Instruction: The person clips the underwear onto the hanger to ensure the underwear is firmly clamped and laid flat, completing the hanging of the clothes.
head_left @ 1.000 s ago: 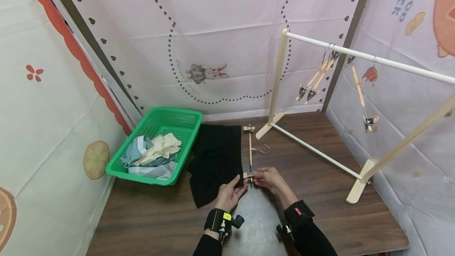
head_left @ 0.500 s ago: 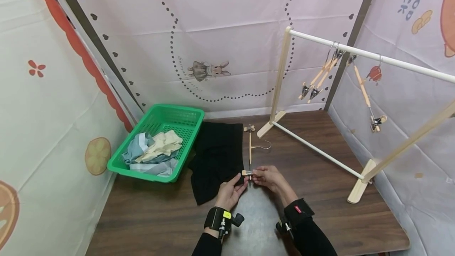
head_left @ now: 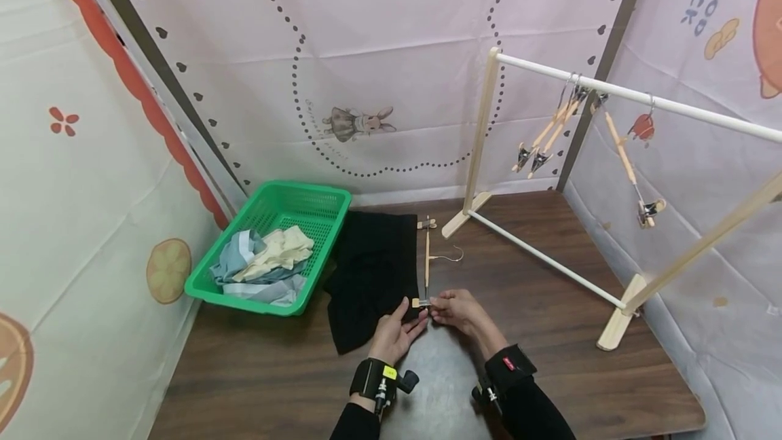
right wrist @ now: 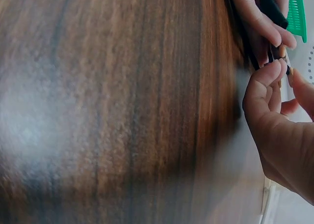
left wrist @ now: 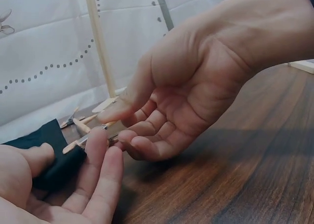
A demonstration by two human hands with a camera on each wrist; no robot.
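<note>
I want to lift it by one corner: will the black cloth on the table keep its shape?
Probably not. The black cloth lies flat and creased, so it likely droops. It looks thin, so probably light. The left hand pinches its corner easily.

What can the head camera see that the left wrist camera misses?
Only the head view shows the green basket of clothes, the whole wooden hanger on the table and the rack with spare hangers. Only the left wrist view shows up close the left hand pinching the black cloth's edge beside the hanger's clip. Both show the right hand at that clip.
</note>
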